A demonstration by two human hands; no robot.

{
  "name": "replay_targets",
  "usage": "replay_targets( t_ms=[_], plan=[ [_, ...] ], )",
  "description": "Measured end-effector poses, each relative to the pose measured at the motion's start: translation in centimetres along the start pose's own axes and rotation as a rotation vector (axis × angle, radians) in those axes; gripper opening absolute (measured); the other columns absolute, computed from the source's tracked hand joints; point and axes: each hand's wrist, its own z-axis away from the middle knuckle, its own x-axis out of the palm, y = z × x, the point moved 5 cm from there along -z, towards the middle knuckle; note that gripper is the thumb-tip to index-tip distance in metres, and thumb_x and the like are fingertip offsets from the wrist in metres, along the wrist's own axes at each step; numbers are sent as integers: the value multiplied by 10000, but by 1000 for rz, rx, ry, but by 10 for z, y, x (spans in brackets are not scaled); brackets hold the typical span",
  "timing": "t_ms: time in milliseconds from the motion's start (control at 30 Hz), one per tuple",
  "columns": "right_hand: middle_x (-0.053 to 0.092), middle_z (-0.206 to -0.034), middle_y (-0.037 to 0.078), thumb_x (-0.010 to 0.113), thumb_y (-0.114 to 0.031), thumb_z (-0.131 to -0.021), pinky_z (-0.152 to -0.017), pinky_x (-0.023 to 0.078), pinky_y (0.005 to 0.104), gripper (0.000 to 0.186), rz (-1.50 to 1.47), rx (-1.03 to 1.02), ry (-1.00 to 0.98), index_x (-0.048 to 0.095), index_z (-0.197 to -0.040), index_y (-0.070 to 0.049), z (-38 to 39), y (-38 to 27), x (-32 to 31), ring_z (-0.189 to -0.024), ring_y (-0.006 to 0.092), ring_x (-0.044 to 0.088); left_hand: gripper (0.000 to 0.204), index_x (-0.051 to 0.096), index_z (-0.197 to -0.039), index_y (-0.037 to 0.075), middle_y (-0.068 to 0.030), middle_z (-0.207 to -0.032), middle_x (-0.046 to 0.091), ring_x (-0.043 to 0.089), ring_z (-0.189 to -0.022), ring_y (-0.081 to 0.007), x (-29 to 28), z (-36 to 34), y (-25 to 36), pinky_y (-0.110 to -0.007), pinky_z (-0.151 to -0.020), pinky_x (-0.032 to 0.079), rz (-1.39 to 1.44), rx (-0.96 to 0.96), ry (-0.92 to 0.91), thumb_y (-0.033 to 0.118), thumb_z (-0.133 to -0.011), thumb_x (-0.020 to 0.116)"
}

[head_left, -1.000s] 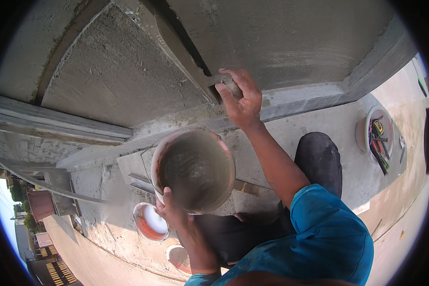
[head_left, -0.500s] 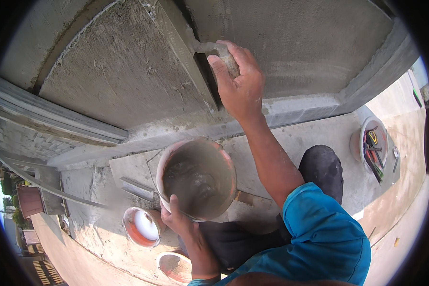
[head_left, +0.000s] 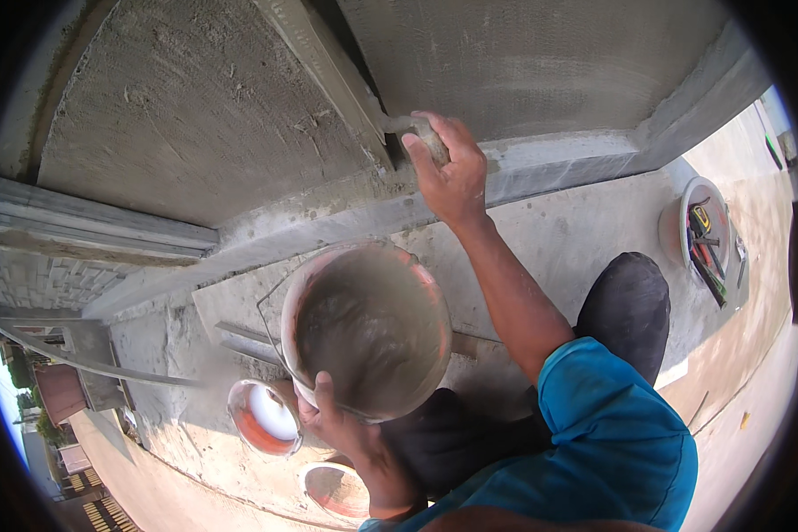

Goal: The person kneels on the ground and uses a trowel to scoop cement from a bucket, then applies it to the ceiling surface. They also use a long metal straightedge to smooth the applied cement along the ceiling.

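Observation:
My right hand (head_left: 452, 173) is closed round the thick handle of a trowel (head_left: 431, 142), near the lower end of a narrow upright rib (head_left: 332, 75) on the grey plastered wall (head_left: 195, 115). The trowel's curved neck meets the rib's edge; its blade is mostly hidden. Below, a large bucket (head_left: 446, 310) stands tilted towards me, holding wet grey mortar (head_left: 363, 328). My left hand (head_left: 332, 421) grips the bucket's near left rim, thumb inside and fingers outside.
Left of the large bucket stand a small bucket (head_left: 239, 426) with something white inside and another container (head_left: 310, 483). A metal channel piece (head_left: 248, 341) lies behind them. At the right is a tub (head_left: 674, 230) of hand tools. My bent knee (head_left: 625, 301) is nearby.
My right hand and the trowel have moved down along the rib towards the wall's base. My left hand stays on the bucket's rim. The whole view has shifted slightly.

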Motion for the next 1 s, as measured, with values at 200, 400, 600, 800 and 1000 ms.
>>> replay_targets(
  t_ms=[200,400,600,800,1000],
  plan=[
    [680,-982,122,733,-195,-947,-815,515,346,301,14,34,-39,701,-1199,-33,28,31,1,-904,236,671,426,578,-1321,-83,-169,-1170,679,684,-986,-235,-3,5,-1,-363,-875,579,-13,-39,6,71,-932,657],
    [684,-998,133,735,-182,-949,-835,519,349,299,-13,94,-72,696,-1199,-21,50,53,4,-934,247,676,439,561,-1341,-83,-162,-1128,686,693,-927,-211,-6,10,-4,-334,-819,583,-37,-42,88,67,-938,648],
    [687,-1019,132,737,-196,-941,-842,520,353,314,-8,181,-102,695,-1199,-23,78,72,2,-945,261,678,643,365,-1479,86,-194,-1315,568,634,-1082,-274,-3,10,-5,-425,-825,611,-114,-22,118,111,-924,689],
    [703,-1100,141,735,-183,-951,-920,510,349,323,-45,341,-171,680,-1220,-13,118,58,-26,-1024,245,676,519,491,-1406,-14,-198,-1254,622,649,-1056,-266,3,-10,-13,-407,-907,569,-167,-32,208,115,-937,672],
    [703,-1103,138,719,-167,-961,-931,504,337,313,-46,320,-160,670,-1228,-12,106,45,-26,-1027,237,668,516,522,-1411,-74,-196,-1312,620,637,-1098,-275,8,-21,-21,-395,-946,536,-173,-7,215,123,-950,648]
  ],
)
